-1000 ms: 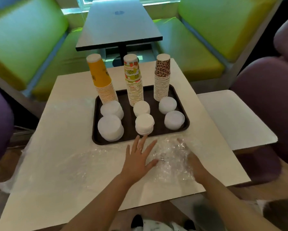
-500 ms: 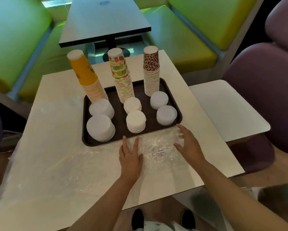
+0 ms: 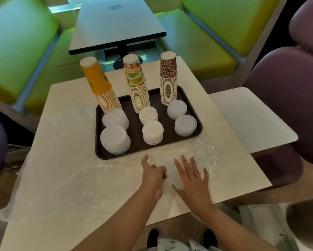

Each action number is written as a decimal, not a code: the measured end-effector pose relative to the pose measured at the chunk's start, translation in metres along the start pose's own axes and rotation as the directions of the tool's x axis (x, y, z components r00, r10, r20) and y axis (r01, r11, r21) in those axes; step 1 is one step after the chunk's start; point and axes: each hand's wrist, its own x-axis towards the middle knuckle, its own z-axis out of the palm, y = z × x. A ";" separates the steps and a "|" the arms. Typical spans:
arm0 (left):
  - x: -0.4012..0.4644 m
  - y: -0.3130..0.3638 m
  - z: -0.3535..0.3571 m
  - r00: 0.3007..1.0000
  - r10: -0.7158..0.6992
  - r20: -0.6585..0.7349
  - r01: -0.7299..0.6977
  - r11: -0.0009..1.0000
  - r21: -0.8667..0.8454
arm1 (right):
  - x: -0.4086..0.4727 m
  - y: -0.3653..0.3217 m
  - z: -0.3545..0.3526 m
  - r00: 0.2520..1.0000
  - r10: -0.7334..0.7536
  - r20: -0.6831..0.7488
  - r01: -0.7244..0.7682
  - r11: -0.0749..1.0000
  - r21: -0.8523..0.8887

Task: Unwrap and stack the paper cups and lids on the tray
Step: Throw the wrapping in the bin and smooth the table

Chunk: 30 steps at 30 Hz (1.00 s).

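The tray [image 3: 199,130] holds three cup stacks [image 3: 137,84] and six lid piles [image 3: 153,132]. The left hand [image 3: 153,176] pinches the wrap [image 3: 202,151]; the right hand [image 3: 192,180] lies flat on it.

Cream square tabletop [image 3: 65,127], matte. Directly on it: dark brown tray [image 3: 170,140], set toward the far side, roughly centred. Clear plastic wrap [image 3: 90,180] spread flat over the near half, crinkled most just in front of the tray's near right corner, and hanging over the left edge. Both hands are on the wrap near the tray's front rim: left hand [image 3: 153,175] with fingers curled into the film, right hand [image 3: 192,180] flat, fingers spread. A second, lower white tabletop [image 3: 251,118] butts against the right side.
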 end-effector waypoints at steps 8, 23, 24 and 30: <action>0.020 0.014 -0.049 0.777 0.278 0.565 -0.624 0.454 0.636 | 0.002 0.035 -0.043 0.953 0.140 0.268 -0.288 0.685 0.669; 0.043 -0.013 0.027 0.868 0.224 0.444 -0.497 0.375 0.782 | 0.004 0.054 -0.047 0.812 0.550 0.198 -0.496 0.470 0.730; 0.043 -0.014 0.029 0.874 0.219 0.433 -0.484 0.348 0.802 | 0.005 0.054 -0.047 0.811 0.552 0.196 -0.506 0.492 0.708; 0.041 -0.010 0.043 0.905 0.067 0.420 -0.422 0.274 0.864 | 0.012 0.062 -0.049 0.792 0.542 0.280 -0.582 0.533 0.614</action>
